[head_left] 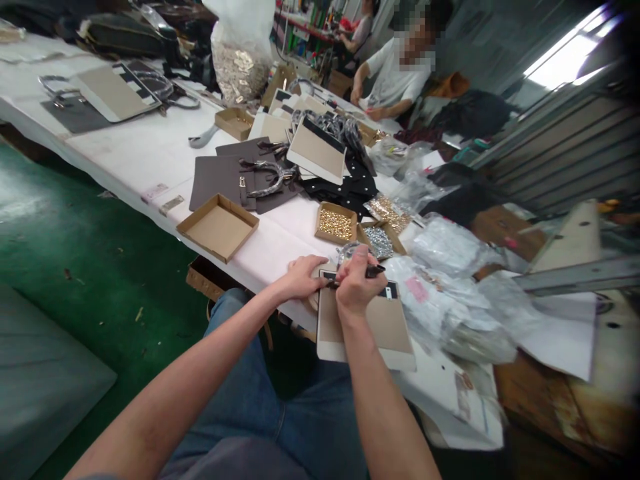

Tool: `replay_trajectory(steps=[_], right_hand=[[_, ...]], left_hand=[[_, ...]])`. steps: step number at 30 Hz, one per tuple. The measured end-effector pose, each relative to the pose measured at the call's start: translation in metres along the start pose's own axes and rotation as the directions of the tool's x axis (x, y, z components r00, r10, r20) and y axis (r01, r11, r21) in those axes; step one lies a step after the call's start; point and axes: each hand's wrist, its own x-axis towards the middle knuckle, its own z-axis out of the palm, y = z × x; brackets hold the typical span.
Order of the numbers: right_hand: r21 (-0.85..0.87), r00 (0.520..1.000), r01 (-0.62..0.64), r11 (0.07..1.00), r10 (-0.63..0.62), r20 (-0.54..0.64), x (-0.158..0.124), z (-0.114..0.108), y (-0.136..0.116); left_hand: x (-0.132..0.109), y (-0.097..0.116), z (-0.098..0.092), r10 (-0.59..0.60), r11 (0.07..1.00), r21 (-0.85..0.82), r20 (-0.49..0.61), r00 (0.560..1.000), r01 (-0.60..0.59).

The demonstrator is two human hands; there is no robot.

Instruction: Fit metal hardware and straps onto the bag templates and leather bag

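Observation:
A beige bag panel (385, 327) with a white border and a dark strip along its top lies at the table's near edge, overhanging toward my lap. My left hand (300, 277) presses down on its upper left corner, fingers curled on it. My right hand (356, 280) is closed in a fist around a dark slim tool (374, 271), whose tip points at the panel's dark top strip. Just beyond my hands stand a small box of gold studs (336, 223) and a box of silver studs (379, 241).
An empty cardboard tray (219, 227) sits to the left, brown panels with handles (240, 180) behind it. More beige panels (316, 152), plastic bags (450, 250) and a sack of metal parts (240, 63) lie about the white table (145, 150). Another person (395, 73) sits at the far end. Green floor lies left.

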Motion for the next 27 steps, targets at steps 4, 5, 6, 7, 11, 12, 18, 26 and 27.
replay_trajectory(steps=[4, 5, 6, 7, 11, 12, 18, 26, 27], right_hand=[[0.297, 0.988, -0.068, 0.952, 0.105, -0.111, 0.022, -0.022, -0.022], [0.315, 0.99, -0.056, 0.948, 0.095, -0.108, 0.024, -0.029, -0.028], [0.315, 0.992, -0.043, 0.948, 0.079, -0.103, 0.024, -0.036, -0.034], [0.309, 0.994, -0.039, 0.95, 0.07, -0.089, 0.023, -0.042, -0.04], [0.298, 0.991, -0.12, 0.947, 0.13, -0.015, 0.005, -0.053, -0.053], [0.299, 0.989, -0.136, 0.945, 0.146, -0.012, 0.001, -0.053, -0.053], [0.312, 0.974, -0.212, 0.926, 0.225, -0.009, -0.008, -0.053, -0.047], [0.381, 0.944, -0.316, 0.869, 0.329, 0.033, 0.0, -0.052, -0.07], [0.369, 0.941, -0.327, 0.87, 0.336, 0.042, 0.0, -0.049, -0.069]], left_hand=[[-0.002, 0.004, -0.003, 0.031, 0.998, 0.049, -0.056, 0.998, -0.028], [-0.001, 0.008, -0.005, 0.052, 0.996, 0.078, -0.069, 0.996, -0.047], [0.0, 0.013, -0.007, 0.084, 0.991, 0.115, -0.082, 0.993, -0.074], [0.002, 0.019, -0.009, 0.12, 0.982, 0.158, -0.09, 0.989, -0.105], [0.01, 0.048, -0.02, 0.147, 0.944, 0.294, 0.023, 0.989, -0.147], [0.011, 0.055, -0.024, 0.099, 0.945, 0.306, 0.065, 0.993, -0.114], [0.011, 0.085, -0.043, -0.075, 0.966, 0.258, 0.24, 0.968, 0.011], [-0.009, 0.085, -0.046, -0.24, 0.963, -0.062, 0.245, 0.94, 0.262], [-0.012, 0.078, -0.046, -0.257, 0.957, -0.072, 0.226, 0.939, 0.28]])
